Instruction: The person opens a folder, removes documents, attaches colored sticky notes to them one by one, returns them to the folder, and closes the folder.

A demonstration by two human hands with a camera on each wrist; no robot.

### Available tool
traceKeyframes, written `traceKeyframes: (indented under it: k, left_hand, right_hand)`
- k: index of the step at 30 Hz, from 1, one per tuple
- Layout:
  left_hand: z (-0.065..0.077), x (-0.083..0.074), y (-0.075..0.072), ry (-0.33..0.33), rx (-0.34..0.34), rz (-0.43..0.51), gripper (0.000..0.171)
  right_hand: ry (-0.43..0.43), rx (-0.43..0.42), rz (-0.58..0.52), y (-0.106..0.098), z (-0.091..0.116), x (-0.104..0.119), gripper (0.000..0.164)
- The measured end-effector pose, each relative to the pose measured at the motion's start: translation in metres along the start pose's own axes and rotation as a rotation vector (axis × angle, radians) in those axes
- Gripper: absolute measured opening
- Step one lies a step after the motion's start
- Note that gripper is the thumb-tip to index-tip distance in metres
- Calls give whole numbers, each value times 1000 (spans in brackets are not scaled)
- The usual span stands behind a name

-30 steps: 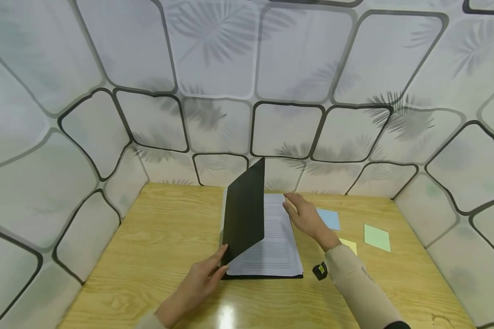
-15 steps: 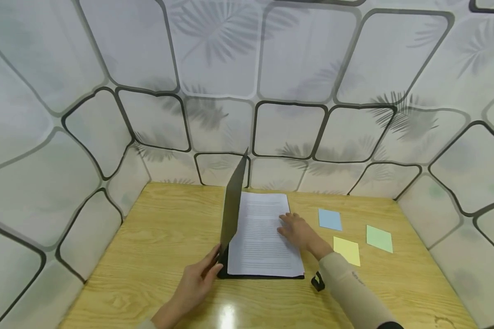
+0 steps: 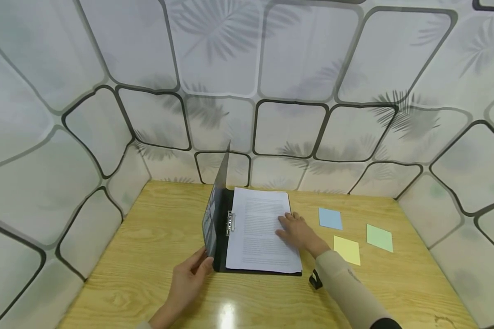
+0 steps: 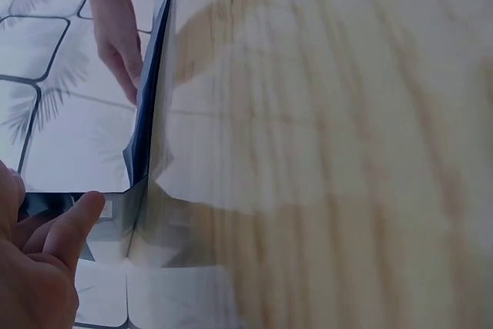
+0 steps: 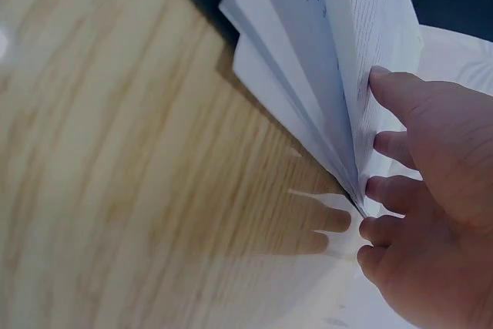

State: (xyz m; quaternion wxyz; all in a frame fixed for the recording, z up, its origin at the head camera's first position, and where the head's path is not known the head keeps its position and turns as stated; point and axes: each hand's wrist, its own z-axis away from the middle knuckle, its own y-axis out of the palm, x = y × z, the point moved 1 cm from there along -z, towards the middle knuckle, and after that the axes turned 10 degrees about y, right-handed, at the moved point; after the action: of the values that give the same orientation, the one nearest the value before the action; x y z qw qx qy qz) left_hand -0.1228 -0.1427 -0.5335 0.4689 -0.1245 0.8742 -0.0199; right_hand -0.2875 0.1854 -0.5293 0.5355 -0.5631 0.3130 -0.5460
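A black clip folder (image 3: 221,258) lies on the table with its cover (image 3: 215,208) raised nearly upright on the left. My left hand (image 3: 188,278) pinches the cover's lower corner between thumb and fingers. Inside, printed sheets (image 3: 257,228) lie beside a metal clip (image 3: 230,223) at the spine. My right hand (image 3: 298,232) rests on the right side of the sheets, its fingers spread and fingertips touching the paper. In the right wrist view, the edges of the paper stack (image 5: 285,82) fan apart slightly. The left wrist view shows the left hand (image 4: 46,260) at the cover's edge.
To the right of the folder lie a blue paper square (image 3: 330,218), a yellow one (image 3: 347,250) and a green one (image 3: 380,237). Beneath the right wrist is a small black object (image 3: 315,279). Patterned curtain walls (image 3: 288,128) enclose the wooden table (image 3: 164,228).
My left hand has swung the cover leftward, uncovering the sheets and then the clip. The right hand has come down from the far right corner of the sheets onto their right side.
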Motion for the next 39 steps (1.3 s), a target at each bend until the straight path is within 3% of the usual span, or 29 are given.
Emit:
traceKeyframes:
  k: [4, 8, 12, 15, 18, 24, 31, 39]
  left_hand:
    - [1, -1, -2, -81, -44, 34, 40]
    - [2, 0, -6, -161, -77, -29, 37]
    - [5, -2, -9, -241, -111, -28, 33]
    - [8, -2, -12, -275, -137, -3, 29]
    - [9, -2, -15, -284, -152, -82, 24]
    - [11, 0, -21, -364, -177, -124, 29]
    - [13, 3, -27, -460, -166, -64, 41]
    - [12, 5, -32, -526, -131, -52, 27]
  right_hand:
    - [0, 1, -6, -1, -1, 1, 59]
    - [0, 2, -10, -2, -1, 1, 59]
    - [10, 6, -7, -2, 0, 1, 59]
    - [15, 6, -9, -1, 0, 2, 59]
    - [7, 1, -16, -1, 1, 2, 59]
    - [-7, -4, -25, -1, 3, 1, 58]
    - [-22, -5, -22, -2, 4, 0, 58]
    - [-14, 11, -16, -3, 3, 1, 60]
